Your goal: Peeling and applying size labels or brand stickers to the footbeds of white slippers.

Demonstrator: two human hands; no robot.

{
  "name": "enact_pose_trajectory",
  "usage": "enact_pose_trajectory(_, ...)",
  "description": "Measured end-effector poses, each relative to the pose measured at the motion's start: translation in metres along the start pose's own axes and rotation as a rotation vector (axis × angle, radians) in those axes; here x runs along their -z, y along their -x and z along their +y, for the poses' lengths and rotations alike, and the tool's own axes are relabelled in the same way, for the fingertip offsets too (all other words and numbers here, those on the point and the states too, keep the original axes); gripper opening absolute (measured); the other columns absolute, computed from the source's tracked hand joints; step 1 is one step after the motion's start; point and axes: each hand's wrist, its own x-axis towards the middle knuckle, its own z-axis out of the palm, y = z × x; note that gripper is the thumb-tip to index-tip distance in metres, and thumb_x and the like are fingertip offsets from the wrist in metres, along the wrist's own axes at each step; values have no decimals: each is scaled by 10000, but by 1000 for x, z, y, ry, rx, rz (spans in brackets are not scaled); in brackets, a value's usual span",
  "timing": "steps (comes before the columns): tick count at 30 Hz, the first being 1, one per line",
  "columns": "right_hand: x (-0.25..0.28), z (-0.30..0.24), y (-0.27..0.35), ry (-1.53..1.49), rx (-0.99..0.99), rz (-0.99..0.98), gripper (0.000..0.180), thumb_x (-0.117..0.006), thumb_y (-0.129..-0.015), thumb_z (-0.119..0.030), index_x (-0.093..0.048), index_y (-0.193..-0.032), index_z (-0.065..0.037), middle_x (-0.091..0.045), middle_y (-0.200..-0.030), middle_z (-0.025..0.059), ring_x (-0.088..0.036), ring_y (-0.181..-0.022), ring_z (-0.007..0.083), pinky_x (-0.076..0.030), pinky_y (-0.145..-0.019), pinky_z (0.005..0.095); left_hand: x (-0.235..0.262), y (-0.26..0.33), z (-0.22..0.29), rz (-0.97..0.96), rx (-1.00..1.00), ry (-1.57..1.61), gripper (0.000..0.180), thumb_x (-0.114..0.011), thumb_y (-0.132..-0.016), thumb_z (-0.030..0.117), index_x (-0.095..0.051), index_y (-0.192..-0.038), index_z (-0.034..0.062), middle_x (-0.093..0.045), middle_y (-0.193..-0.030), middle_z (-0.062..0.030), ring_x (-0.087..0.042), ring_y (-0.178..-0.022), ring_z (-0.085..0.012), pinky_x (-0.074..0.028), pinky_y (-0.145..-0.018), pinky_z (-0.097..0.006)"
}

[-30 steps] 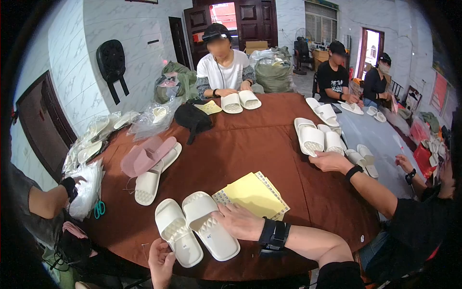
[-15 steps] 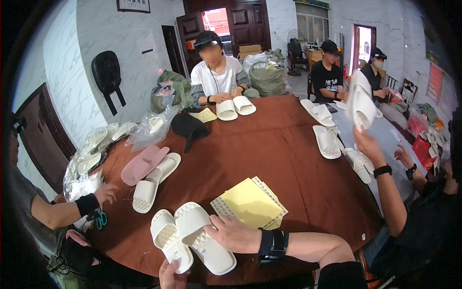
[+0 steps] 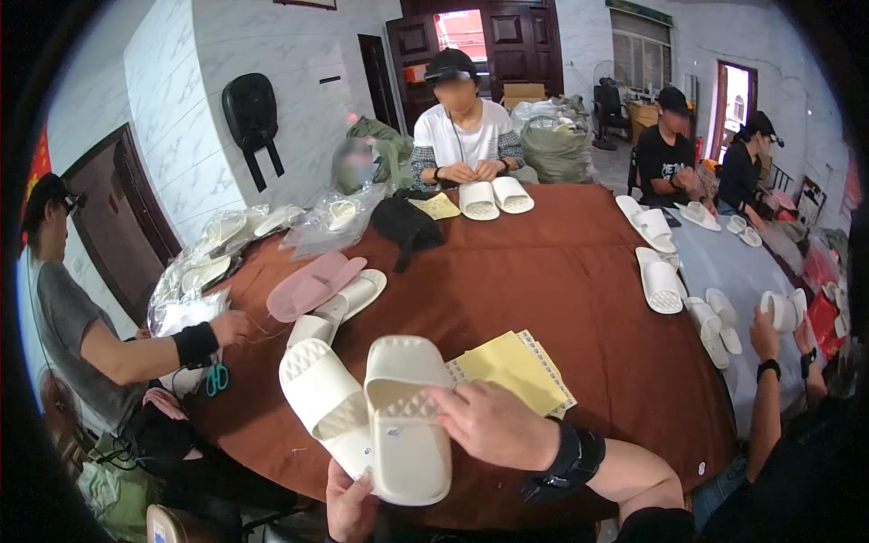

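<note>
A pair of white slippers is raised in front of me over the near edge of the table. My left hand [image 3: 351, 503] pinches the heel end of the left slipper [image 3: 319, 387], thumb on top; this slipper tilts toward the upper left. My right hand [image 3: 501, 422] grips the right slipper [image 3: 412, 463] at its side, fingers reaching in by the strap. The right slipper stands almost straight and overlaps the left one's edge. Small blue marks show on both insoles. Beside my right hand lie yellow sticker sheets [image 3: 511, 366].
Beyond my slippers lie a pink slipper [image 3: 315, 286] and another white pair [image 3: 348, 303] on the brown-covered table [image 3: 552, 271]. Teal scissors [image 3: 216, 380] rest near a co-worker's hand [image 3: 231, 328] at left. Several white slippers line the right side, where another person holds a pair [image 3: 780, 312].
Both slippers have come up off the table toward me, the right one turned more upright. The co-worker at right has lowered a slipper. The view has shifted left.
</note>
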Motion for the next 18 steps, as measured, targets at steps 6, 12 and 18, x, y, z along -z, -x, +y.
enact_pose_trajectory(6,-20,-7,12,-253,108,-314,315,-575,-933,-187,-515,-1201,-33,-625,-891,143,-631,-846,313,-492,-743,416,23,0,-26,-116,99,330,498,-539,-971,172,-405,-1427,23,-547,-1359,-149,-587,-1172,-300,-538,-892,-411)
enact_pose_trajectory(12,-19,12,5,21,143,-167,655,-678,-848,-141,-417,-1449,-147,-503,-1232,128,-552,-1092,318,-483,-875,447,3,4,-1,-40,213,134,595,-653,-875,150,-425,-1415,46,-596,-1299,-113,-620,-1113,-277,-546,-824,-373)
enact_pose_trajectory(18,-46,29,10,61,133,-236,727,-697,-828,-145,-384,-1478,-235,-431,-1361,192,-503,-1200,358,-463,-959,465,8,5,-2,-39,188,155,605,-651,-867,112,-416,-1419,33,-589,-1308,-121,-613,-1135,-284,-542,-861,-378)
